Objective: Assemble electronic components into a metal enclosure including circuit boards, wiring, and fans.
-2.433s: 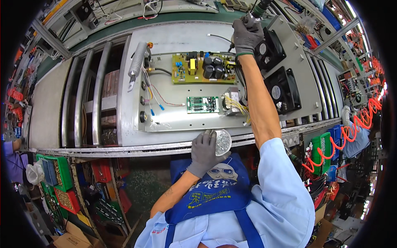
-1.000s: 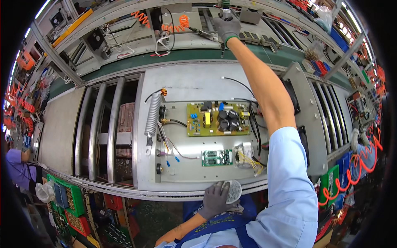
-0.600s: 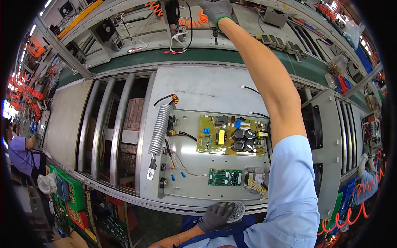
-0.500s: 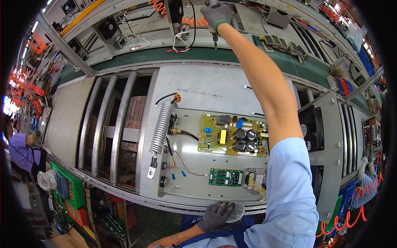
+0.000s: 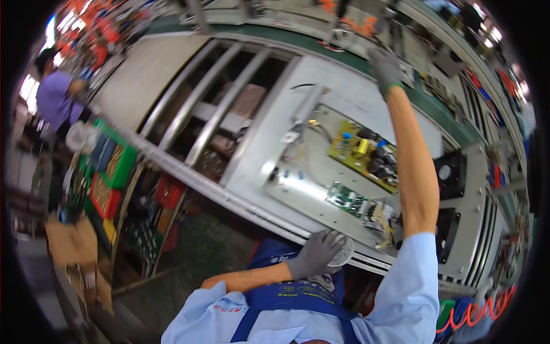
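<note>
My left hand (image 5: 317, 254), in a grey glove, is closed around the side of a small round dish (image 5: 342, 251) filled with small metallic pieces, at the bench's near edge. My right arm stretches far across the bench. Its gloved right hand (image 5: 386, 70) is over the green strip at the back; motion blur hides its fingers and anything in them. Between the hands lies an open metal chassis (image 5: 309, 192) with a yellow-green circuit board (image 5: 349, 150), a smaller green board (image 5: 344, 198) and a coiled resistor (image 5: 307, 106) at its left end.
Metal rollers (image 5: 200, 103) run left of the chassis. Black fans (image 5: 451, 175) sit in an upright panel at right. Green and red bins (image 5: 106, 192) and a cardboard box (image 5: 77, 246) stand at lower left. A person in purple (image 5: 57, 100) works at far left.
The view has turned, so the bench now lies slanted. My right hand held a power screwdriver at the back before; now it is blurred. My left hand stays on the dish.
</note>
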Tool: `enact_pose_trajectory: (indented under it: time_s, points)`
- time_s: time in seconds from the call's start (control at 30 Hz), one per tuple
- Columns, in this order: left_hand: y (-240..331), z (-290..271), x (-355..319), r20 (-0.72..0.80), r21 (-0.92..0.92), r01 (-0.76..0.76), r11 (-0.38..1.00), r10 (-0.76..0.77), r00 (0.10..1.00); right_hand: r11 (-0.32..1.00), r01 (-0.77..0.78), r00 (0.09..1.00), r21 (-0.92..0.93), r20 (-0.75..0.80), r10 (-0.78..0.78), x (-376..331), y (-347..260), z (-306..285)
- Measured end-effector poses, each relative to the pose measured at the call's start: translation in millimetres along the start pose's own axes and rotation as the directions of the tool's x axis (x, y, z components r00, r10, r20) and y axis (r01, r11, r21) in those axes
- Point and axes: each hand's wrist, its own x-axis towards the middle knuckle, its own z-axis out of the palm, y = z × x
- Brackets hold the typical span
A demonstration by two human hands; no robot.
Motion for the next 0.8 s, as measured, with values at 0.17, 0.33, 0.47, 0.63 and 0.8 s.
enact_pose_trajectory:
  time_s: [0.17,0.33,0.47,0.63,0.8]
  points:
    - [-8.9,-23.8,-40.5,-0.137,-0.064,0.189,0.980,-0.197,0.971,0.915,0.056,0.984,0.399,0.132,-0.118,-153.7,-55.2,-15.5]
    - [-65.7,-93.1,-119.5,-0.469,-0.053,0.401,0.914,-0.378,0.798,0.931,0.084,0.975,0.355,0.162,-0.149,-275.7,-67.1,-16.9]
    - [-128.7,-190.2,-175.3,-0.606,0.002,0.667,0.745,-0.530,0.594,0.967,0.072,0.969,0.245,0.213,-0.126,-318.2,-40.7,-26.0]
    - [-234.3,-305.1,-245.6,-0.841,0.224,0.840,0.495,-0.338,0.423,0.991,0.034,0.969,0.127,0.240,-0.064,-347.9,-10.5,-30.6]
    - [-308.3,-408.7,-303.4,-0.939,0.122,0.974,0.193,-0.295,0.177,0.998,-0.006,0.979,0.057,0.202,-0.006,-369.2,8.8,-37.3]
